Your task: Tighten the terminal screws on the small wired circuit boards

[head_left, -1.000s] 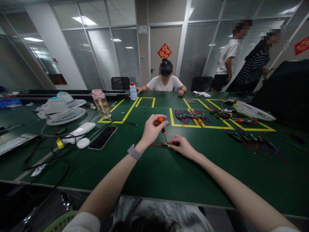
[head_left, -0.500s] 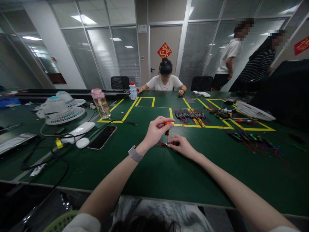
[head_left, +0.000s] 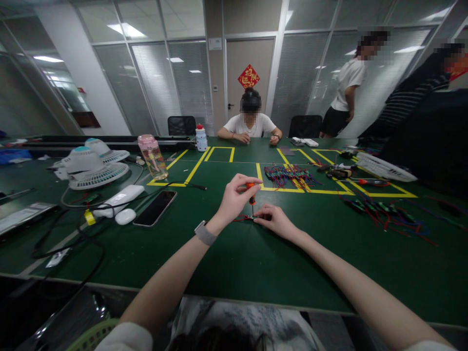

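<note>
My left hand [head_left: 236, 196] grips the orange and black handle of a screwdriver [head_left: 252, 199], which stands nearly upright. Its thin shaft points down at a small circuit board [head_left: 250, 218] lying on the green table. Red wires [head_left: 239, 219] run out from the board's left side. From the right, my right hand [head_left: 276, 220] pinches the board's edge with thumb and fingertips, resting low on the table top. The exact contact of the screwdriver's tip is too small to make out.
Bundles of wired circuit boards lie ahead [head_left: 290, 175] and at right [head_left: 383, 212]. A phone [head_left: 155, 208], white mouse-like case [head_left: 125, 216], pink-capped bottle [head_left: 152, 158] and fans [head_left: 97, 170] stand left. A person [head_left: 250, 124] sits opposite; two others are at right.
My left hand has shifted very slightly on the screwdriver; my right hand stays in place. Across the table, the seated person's hand has left the blue bottle and drawn inward. A person at right leans farther right.
</note>
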Motion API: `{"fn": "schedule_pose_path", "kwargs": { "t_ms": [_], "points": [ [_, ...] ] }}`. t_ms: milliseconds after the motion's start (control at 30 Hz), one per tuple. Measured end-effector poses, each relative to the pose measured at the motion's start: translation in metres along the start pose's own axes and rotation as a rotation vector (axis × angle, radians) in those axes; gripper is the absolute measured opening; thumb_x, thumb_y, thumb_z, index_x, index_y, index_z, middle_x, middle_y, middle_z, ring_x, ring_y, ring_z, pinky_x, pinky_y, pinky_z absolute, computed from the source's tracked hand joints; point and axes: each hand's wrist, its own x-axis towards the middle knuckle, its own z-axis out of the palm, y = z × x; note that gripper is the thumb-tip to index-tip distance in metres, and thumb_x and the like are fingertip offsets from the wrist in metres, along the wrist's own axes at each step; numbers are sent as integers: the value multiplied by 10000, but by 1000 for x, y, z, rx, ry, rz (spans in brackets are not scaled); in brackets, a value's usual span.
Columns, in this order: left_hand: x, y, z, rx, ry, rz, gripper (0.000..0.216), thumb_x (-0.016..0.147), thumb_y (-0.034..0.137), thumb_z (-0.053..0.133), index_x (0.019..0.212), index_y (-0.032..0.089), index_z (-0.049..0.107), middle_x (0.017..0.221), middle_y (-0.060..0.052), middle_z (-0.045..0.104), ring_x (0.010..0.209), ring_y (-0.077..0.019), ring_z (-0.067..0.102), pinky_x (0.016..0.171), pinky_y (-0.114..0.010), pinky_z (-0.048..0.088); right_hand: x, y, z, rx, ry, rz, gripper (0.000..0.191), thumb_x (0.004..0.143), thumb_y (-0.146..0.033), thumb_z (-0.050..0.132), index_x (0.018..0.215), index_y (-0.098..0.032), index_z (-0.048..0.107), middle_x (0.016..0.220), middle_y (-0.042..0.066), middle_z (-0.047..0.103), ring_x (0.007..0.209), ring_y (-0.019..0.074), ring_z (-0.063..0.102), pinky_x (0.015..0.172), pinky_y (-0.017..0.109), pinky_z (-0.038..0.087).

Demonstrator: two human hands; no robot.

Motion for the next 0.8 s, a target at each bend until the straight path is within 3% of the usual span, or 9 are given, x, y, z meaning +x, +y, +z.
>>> {"fn": "schedule_pose_path", "kwargs": {
  "t_ms": [200,333,567,667,800],
  "points": [
    [3,-1,-2,-8,1,35,290,905,191,456,1106,197,664,1158,-72,625,1107,-181,564,988,-326,429,0,3,0,2,-15,-6,187,805,-305,658,904,-169,739,804,49,618,655,139,557,635,266,460],
    [4,-5,-2,-134,-4,-38,290,902,244,487,1137,165,637,1082,-92,675,965,-183,643,867,-324,505,0,3,-1,-2,-16,-9,192,801,-309,660,907,-171,740,797,46,616,657,141,560,635,266,460],
    [2,-5,-4,31,40,9,200,843,283,597,978,179,702,941,-55,665,791,-130,621,709,-234,502,0,1,-1,-7,-7,4,162,785,-259,676,905,-172,744,781,42,607,659,143,555,636,265,454],
    [1,-3,-3,79,36,39,237,893,266,514,1033,198,692,1052,-63,648,932,-152,611,825,-266,493,0,1,0,3,-7,1,163,789,-264,675,901,-168,743,789,45,611,658,143,558,630,265,452],
    [1,-2,-2,-26,-23,33,308,910,197,458,1164,200,631,1193,-75,629,1121,-185,575,989,-335,436,0,1,0,7,-9,1,164,792,-264,673,902,-164,742,795,47,614,650,140,556,623,262,451]
  ]
}}
